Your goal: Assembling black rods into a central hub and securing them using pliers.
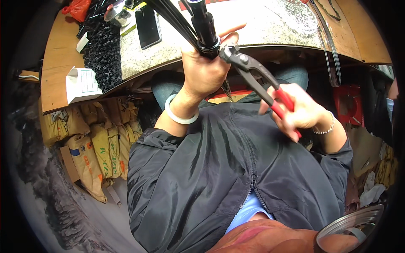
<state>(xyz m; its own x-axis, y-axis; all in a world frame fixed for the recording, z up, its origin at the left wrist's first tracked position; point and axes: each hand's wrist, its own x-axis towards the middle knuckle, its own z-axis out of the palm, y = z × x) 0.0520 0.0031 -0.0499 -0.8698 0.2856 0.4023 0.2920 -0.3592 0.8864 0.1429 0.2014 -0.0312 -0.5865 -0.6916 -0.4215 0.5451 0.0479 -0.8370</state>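
Note:
My left hand (206, 71) grips a black cylindrical part (204, 26) together with a bundle of thin black rods (171, 17) that fans out over the bench. A pale bangle sits on that wrist. My right hand (300, 110) holds red-handled pliers (257, 80) by the handles. The dark jaws of the pliers are at a metal ring at the lower end of the cylinder, right beside my left thumb. Whether the jaws bite the ring is hard to tell.
A speckled stone worktop (261, 25) with a wooden rim lies ahead. On it are a black phone (148, 26), a heap of small black gear-like parts (102, 57), a metal cup (117, 12), a white carton (82, 84). Yellow sacks (95, 143) are stacked below left.

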